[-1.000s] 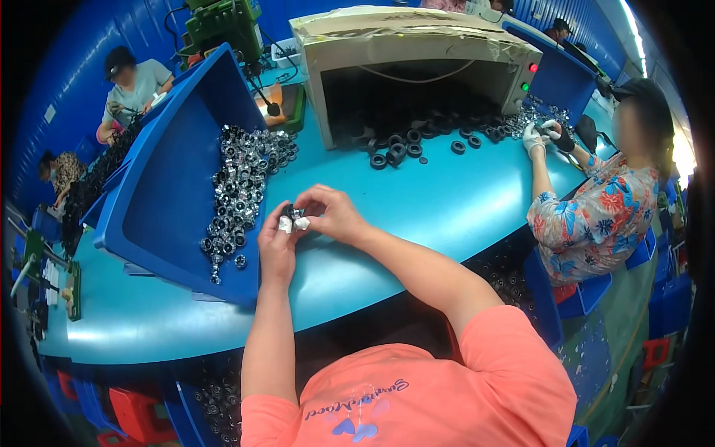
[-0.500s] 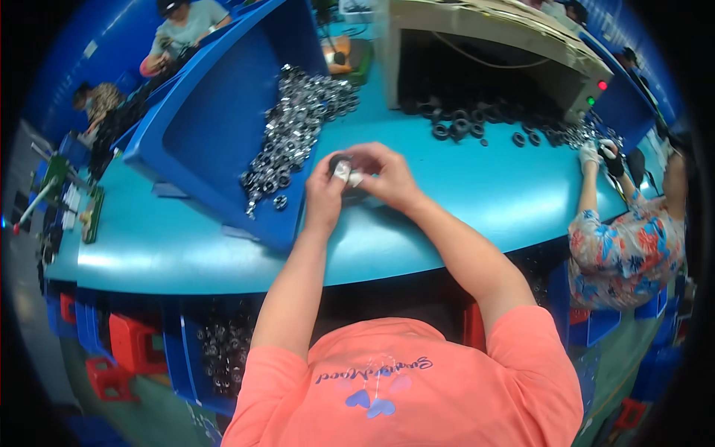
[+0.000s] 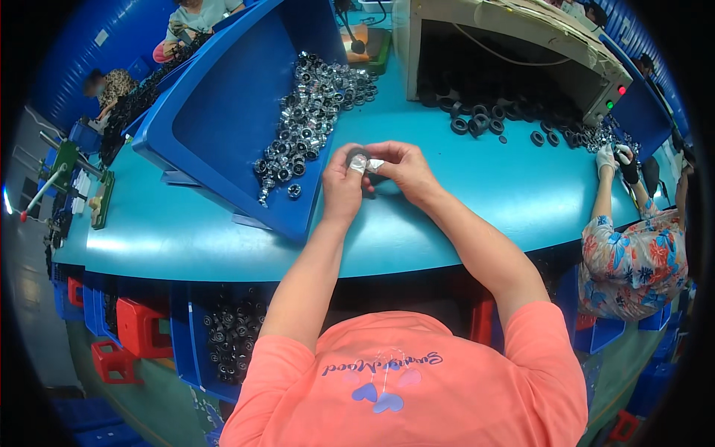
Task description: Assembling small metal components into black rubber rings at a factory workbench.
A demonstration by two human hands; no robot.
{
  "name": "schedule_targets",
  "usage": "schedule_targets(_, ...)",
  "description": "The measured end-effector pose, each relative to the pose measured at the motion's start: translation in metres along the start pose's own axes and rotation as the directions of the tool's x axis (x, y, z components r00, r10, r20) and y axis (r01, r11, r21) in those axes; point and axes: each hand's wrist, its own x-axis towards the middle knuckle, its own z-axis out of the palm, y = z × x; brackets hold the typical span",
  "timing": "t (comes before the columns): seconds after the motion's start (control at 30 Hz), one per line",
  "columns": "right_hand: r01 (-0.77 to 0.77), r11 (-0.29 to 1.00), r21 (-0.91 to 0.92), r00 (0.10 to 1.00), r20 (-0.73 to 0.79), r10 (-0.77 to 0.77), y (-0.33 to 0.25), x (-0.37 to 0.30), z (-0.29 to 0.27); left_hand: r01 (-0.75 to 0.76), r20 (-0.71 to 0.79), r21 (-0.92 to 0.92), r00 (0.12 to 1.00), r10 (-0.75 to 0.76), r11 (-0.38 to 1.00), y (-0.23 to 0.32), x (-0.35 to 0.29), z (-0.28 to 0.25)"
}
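Above the table edge, my two hands meet around a small black ring (image 3: 357, 153), which looks like a toy-sized tyre. My left hand (image 3: 342, 186) is closed on its left side, the thumb wrapped in white tape. My right hand (image 3: 408, 173) closes on it from the right, its taped thumb pressed near the ring. Fingers cover most of the ring, so I cannot make out whether a hub sits inside. Left of my hands, shiny chrome wheel hubs (image 3: 304, 127) lie heaped in a tilted blue bin (image 3: 216, 141). Black tyres (image 3: 477, 119) lie loose farther off to the right.
A box-shaped machine (image 3: 521, 22) with red and green lights stands over the tyres. A co-worker (image 3: 633, 253) in a floral top works at the right. Under the turquoise table (image 3: 179, 253) sits a blue crate (image 3: 195, 350) of dark wheels, near red stools (image 3: 141, 328).
The view has shifted slightly, so the scene sits a little farther right. My hands stay together around the black ring, with small changes in finger position.
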Motion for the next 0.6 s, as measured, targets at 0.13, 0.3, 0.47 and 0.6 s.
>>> schedule_targets(0.13,0.006,0.996,0.088,1.0,0.021,-0.008,0.007,-0.001,0.0,-0.012,-0.072,0.108,0.997,0.02,0.994,0.005,-0.003,0.008)
schedule_targets(0.3,0.103,0.994,0.041,0.994,-0.03,-0.101,0.009,-0.007,0.012,-0.055,-0.089,0.212,0.993,0.075,0.976,0.012,-0.007,0.006)
schedule_targets(0.47,0.081,0.992,0.093,0.996,-0.037,-0.078,0.004,-0.001,0.01,-0.054,0.023,-0.054,0.998,0.055,0.997,0.003,0.002,-0.004)
schedule_targets(0.6,-0.018,0.978,0.208,1.0,0.006,0.017,0.013,0.009,-0.009,0.059,0.085,-0.214,0.995,-0.042,0.975,0.008,0.001,-0.001)
